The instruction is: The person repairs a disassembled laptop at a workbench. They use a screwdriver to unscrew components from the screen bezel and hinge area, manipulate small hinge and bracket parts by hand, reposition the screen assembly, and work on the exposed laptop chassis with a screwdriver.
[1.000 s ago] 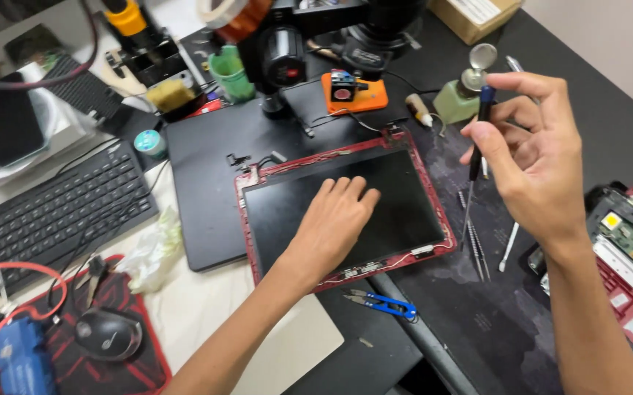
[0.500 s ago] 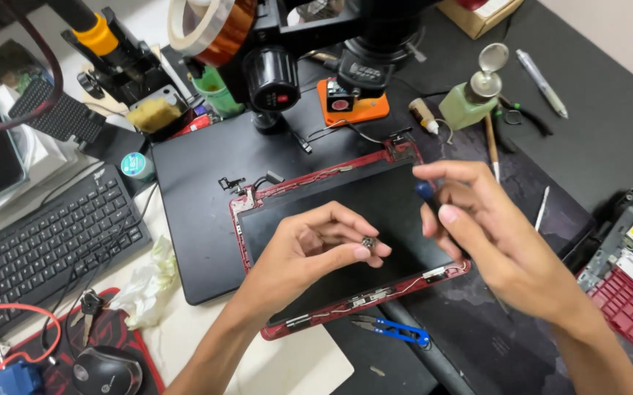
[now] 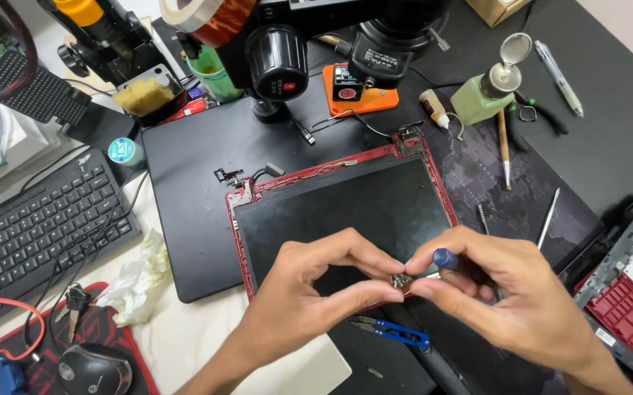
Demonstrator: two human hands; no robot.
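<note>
The left hand pinches a small metal part over the near edge of the red-framed laptop screen, while the right hand grips a blue-handled screwdriver beside it. This looks like seating the part; the tip must meet it squarely.

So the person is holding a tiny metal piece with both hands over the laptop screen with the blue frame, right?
Not quite: the frame is red, not blue, as the head view shows. Both the left hand and the right hand do pinch the tiny metal piece over the laptop screen.
</note>
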